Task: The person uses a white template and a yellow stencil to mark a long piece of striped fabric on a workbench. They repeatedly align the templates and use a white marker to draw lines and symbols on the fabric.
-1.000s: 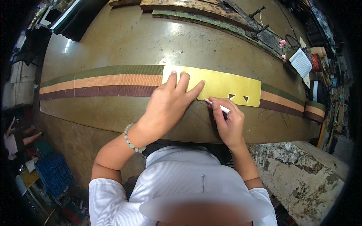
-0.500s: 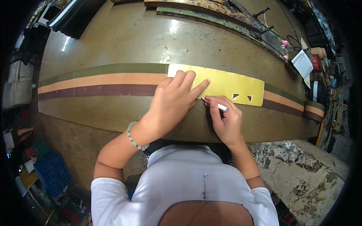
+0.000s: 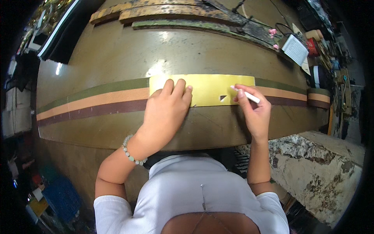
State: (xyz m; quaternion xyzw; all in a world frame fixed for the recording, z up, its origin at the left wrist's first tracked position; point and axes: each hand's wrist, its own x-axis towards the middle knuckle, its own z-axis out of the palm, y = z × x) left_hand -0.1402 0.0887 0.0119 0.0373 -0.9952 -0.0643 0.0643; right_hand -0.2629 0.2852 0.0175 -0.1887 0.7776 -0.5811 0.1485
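A yellow rectangular template (image 3: 210,84) lies across a webbing strap (image 3: 93,97) striped green, tan and maroon. My left hand (image 3: 165,115) presses the template's left part with its fingertips, fingers stretched forward and holding nothing. In my right hand (image 3: 255,111) a slim white marker (image 3: 250,96) is pinched, its tip pointing left, over the template's right part. A small triangular cutout (image 3: 223,98) shows left of that hand; the second cutout is hidden by it. Faint marks cross the strap's left stretch.
The strap's right end is coiled into a roll (image 3: 318,98) near the edge of the brown table (image 3: 117,134). At the back lie long wooden bars (image 3: 167,11). A white card (image 3: 295,50) and a red tin (image 3: 312,46) stand back right; a black roll (image 3: 64,39) is back left.
My right hand has moved from the template's lower edge to its right part with the marker. The left hand's index finger has drawn in toward the others. The view has shifted.
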